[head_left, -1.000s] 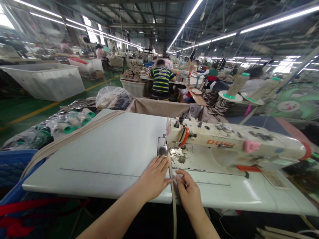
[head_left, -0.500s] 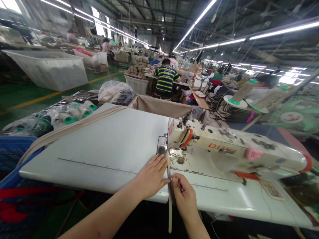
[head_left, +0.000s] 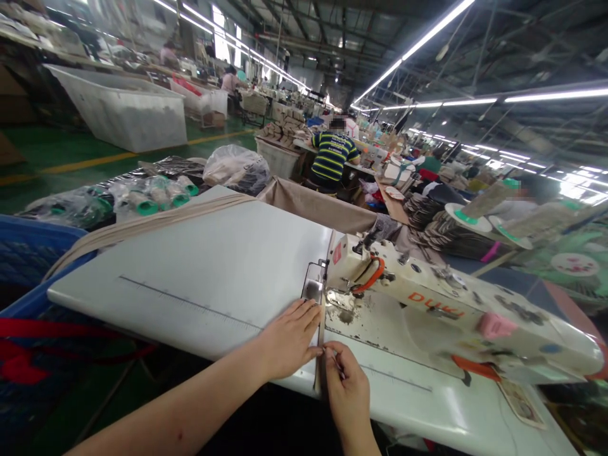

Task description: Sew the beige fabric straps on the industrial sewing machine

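Observation:
A narrow beige fabric strip runs along the sewing machine's bed, from the presser foot area towards the table's front edge. My left hand lies flat beside the needle area, fingers stretched forward and thumb at the strip. Close to the front edge, my right hand is closed, thumb and forefinger pinching the strip. Something small and dark shows inside its curled fingers, too hidden to name. The white sewing machine stands just right of the strip; a metal plate lies ahead of my left fingertips.
More beige strips lie across the left side of the white table and over a blue basket. Bagged thread cones sit beyond. A fabric-lined bin stands behind the table. A person in a striped shirt sits farther back.
The strip's tail, which hung well below the table edge, is now much shorter, the strip having moved forward. Both hands keep nearly the same places. The camera view has tilted and shifted.

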{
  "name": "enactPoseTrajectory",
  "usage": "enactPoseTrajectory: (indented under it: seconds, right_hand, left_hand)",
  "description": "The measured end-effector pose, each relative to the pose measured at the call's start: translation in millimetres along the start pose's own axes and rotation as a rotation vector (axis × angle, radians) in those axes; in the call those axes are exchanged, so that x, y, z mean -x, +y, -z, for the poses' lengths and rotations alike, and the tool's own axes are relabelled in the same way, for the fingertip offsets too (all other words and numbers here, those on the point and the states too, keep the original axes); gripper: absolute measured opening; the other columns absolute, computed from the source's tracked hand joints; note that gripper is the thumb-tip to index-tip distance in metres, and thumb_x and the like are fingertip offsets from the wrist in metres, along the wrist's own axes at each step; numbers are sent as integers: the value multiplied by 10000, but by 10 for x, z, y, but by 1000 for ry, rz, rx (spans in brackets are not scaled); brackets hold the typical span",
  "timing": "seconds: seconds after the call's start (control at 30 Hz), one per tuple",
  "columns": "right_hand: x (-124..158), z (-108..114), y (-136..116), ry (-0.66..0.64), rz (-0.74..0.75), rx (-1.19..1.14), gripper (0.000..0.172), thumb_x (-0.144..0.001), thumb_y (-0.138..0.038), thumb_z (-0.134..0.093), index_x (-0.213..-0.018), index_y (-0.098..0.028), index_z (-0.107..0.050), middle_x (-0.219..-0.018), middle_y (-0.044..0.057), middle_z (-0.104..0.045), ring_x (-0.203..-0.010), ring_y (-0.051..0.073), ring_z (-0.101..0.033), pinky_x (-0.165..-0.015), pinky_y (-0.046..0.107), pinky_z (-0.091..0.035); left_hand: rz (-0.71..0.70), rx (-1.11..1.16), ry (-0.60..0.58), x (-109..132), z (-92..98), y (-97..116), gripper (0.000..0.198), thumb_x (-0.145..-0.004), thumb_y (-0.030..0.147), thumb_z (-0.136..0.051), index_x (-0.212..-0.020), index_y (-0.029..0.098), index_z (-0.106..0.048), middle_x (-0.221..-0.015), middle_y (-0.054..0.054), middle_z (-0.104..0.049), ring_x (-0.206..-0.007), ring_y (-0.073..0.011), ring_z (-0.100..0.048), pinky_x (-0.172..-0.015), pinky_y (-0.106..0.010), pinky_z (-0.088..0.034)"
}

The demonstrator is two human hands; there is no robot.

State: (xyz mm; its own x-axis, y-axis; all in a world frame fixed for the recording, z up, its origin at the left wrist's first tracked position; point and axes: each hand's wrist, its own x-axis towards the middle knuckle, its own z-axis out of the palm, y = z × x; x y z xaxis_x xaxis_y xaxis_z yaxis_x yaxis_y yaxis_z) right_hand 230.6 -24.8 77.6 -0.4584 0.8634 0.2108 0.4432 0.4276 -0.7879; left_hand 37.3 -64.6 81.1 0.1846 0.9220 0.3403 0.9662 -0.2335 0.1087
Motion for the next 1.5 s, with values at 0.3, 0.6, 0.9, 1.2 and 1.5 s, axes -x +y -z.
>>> enactPoseTrajectory:
  seconds: [0.3,0.6,0.9,1.2,1.5]
  right_hand:
    - [-25,28,-13,24,-18,3,294,-970,-474,-559,-997,-222,-710,-718,-10,-661,-618,161,-588,-631,247,-482]
    - [-84,220,-2,32,-91,-79,368,-914,-547,-621,-925,-197,-733,-693,5,-644,-592,167,-548,-558,255,-452]
    - [-53,418,300,96,23,237,293,-950,-452,-543,-1002,-239,-737,-803,21,-735,-662,192,-664,-640,273,-512]
    - [-48,367,330,109,65,297,288,-963,-428,-509,-999,-249,-731,-800,23,-739,-680,201,-677,-630,278,-498]
    - [-51,395,220,92,87,320,237,-941,-340,-493,-970,-243,-708,-800,11,-724,-664,178,-660,-628,258,-477]
  left_hand:
    - [9,16,-23,3,23,-1,778,-1036,639,-297,-1550,58,-355,-1619,-141,-379,-1514,-281,-317,-1267,-420,-180]
    - [6,13,-6,8,-25,-8,794,-1033,650,-279,-1561,61,-339,-1613,-147,-388,-1526,-282,-291,-1271,-434,-173]
    - [17,3,-20,-13,-47,-1,740,-1046,615,-292,-1546,76,-377,-1613,-139,-390,-1526,-278,-292,-1273,-436,-183]
    - [63,36,-45,-163,-148,-124,639,-1058,552,-332,-1537,134,-396,-1619,-108,-392,-1534,-281,-275,-1271,-450,-182]
    - [126,103,-102,-336,-73,-195,550,-1050,462,-421,-1508,156,-421,-1564,-103,-469,-1516,-316,-294,-1253,-541,-219]
